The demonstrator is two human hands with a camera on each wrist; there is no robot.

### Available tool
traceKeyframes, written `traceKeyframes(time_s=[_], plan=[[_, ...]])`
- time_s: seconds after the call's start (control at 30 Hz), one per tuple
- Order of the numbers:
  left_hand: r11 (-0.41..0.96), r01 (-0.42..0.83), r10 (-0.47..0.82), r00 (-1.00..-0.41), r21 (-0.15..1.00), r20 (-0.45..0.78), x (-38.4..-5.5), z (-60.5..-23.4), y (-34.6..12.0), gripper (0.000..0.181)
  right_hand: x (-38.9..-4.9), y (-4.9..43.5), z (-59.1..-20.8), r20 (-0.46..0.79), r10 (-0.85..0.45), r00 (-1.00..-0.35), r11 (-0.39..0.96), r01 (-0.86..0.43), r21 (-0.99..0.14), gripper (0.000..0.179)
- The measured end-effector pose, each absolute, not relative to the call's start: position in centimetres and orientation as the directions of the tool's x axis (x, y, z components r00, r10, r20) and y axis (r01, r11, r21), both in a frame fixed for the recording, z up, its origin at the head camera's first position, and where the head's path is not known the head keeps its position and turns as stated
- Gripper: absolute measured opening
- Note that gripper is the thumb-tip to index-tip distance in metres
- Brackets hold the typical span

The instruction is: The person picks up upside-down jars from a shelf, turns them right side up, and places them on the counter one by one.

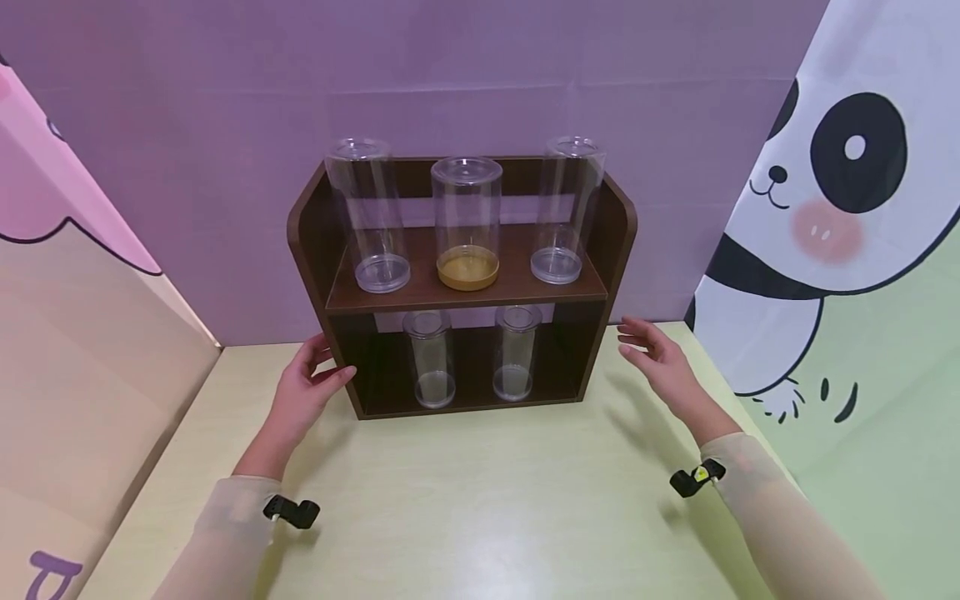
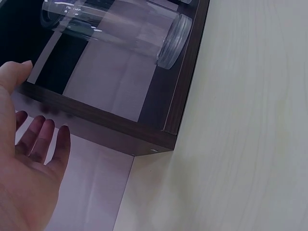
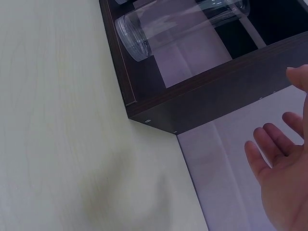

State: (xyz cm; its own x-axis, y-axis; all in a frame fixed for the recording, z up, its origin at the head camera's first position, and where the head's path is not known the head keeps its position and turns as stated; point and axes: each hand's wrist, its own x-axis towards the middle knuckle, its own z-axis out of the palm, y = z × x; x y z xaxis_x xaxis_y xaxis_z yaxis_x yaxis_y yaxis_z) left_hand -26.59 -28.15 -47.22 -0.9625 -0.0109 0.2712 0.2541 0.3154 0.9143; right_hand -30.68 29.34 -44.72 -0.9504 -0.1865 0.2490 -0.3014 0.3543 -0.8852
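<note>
I am facing a dark brown two-tier wooden shelf [image 1: 516, 267] that is standing at the centre of the head view on the table [image 1: 480, 500], its long axis running left to right between my hands. My left hand [image 1: 296, 392] is lying nearer, its fingers [image 2: 61, 147] loosely spread and gripping nothing, bracketing the left side panel [image 2: 103, 122], though I cannot tell whether they are touching it. My right hand [image 1: 667, 367] is hovering right of the right side panel [image 3: 207, 98], fingers relaxed, empty and plainly apart.
</note>
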Motion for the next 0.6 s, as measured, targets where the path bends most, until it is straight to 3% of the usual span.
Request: traceKeyframes(time_s=[0.6], plan=[[0.349,0.208,-0.046,-0.970,0.914,0.238,-26.96,-47.54,-28.03,0.069,-30.22,29.20,-44.99,0.283,-0.163,-0.945,0.323,-0.322,-0.890,0.053]])
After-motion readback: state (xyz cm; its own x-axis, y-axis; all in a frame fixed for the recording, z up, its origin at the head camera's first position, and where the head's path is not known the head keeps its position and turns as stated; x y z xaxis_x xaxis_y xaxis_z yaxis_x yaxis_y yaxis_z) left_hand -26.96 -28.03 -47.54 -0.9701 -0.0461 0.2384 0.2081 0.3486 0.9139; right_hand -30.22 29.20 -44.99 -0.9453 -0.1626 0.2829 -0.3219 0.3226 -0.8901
